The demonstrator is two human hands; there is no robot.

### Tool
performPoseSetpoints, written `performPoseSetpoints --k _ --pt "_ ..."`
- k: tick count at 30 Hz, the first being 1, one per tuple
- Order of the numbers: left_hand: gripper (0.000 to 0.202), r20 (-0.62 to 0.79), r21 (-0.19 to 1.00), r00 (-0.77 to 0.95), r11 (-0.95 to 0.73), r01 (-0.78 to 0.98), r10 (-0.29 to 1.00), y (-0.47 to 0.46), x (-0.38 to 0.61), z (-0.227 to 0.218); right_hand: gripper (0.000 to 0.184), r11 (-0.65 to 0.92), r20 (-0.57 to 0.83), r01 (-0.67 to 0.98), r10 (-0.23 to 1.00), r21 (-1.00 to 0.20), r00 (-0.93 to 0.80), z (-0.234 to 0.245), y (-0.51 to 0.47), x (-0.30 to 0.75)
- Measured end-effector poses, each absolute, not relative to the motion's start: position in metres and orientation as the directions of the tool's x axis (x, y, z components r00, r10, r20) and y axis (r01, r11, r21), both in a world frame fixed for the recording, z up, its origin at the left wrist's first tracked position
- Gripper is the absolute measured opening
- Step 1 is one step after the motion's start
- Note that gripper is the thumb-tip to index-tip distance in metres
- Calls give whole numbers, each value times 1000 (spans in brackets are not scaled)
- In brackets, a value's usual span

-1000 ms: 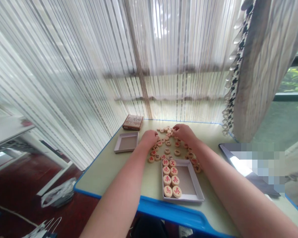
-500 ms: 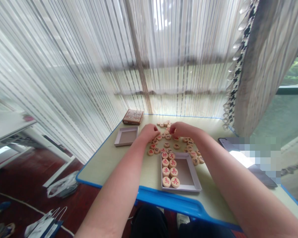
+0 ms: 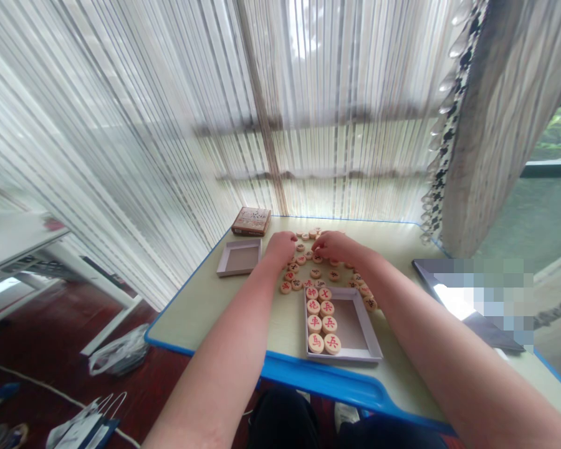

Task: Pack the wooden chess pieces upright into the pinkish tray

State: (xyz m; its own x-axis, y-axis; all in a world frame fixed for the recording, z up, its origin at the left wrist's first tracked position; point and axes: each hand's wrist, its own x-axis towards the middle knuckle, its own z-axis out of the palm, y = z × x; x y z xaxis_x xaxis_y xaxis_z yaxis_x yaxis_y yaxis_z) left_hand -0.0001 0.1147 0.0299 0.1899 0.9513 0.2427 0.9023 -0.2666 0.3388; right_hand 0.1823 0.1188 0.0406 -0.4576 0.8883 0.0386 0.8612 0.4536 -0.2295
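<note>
Round wooden xiangqi pieces (image 3: 315, 273) with red and black characters lie scattered on the table. My left hand (image 3: 282, 247) rests at the left side of the scatter, fingers curled inward beside a piece (image 3: 300, 247). Whatever may be between those fingertips is hidden. Over the middle of the pieces, my right hand (image 3: 333, 246) is bent down with its fingertips close to a black-lettered piece (image 3: 317, 258). I cannot make out what it grips. Nearer to me, an open shallow box (image 3: 374, 340) holds two columns of red-lettered pieces (image 3: 329, 324) along its left side.
A second shallow tray (image 3: 220, 265) lies at the left, with a brown printed box (image 3: 251, 221) behind it. At the right is a dark device with a bright screen (image 3: 453, 302). Blue edging (image 3: 327, 379) borders the table; string curtains (image 3: 346, 156) hang behind.
My right hand has shifted left and slightly down over the middle pieces. My left hand has drawn back a little, uncovering a piece beside its fingers. The pieces in the box stay put.
</note>
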Motion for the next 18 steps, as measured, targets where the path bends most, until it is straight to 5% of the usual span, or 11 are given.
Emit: performPoseSetpoints --k 5,11,18 --pt "41 282 311 215 -301 901 935 118 1 26 27 392 -29 873 908 -291 -418 47 113 185" --pt "54 163 244 408 -437 866 898 116 6 16 27 418 44 897 908 -142 -417 46 113 184" --pt "62 113 226 398 -414 882 910 122 5 8 33 435 121 871 900 -229 -418 35 120 181"
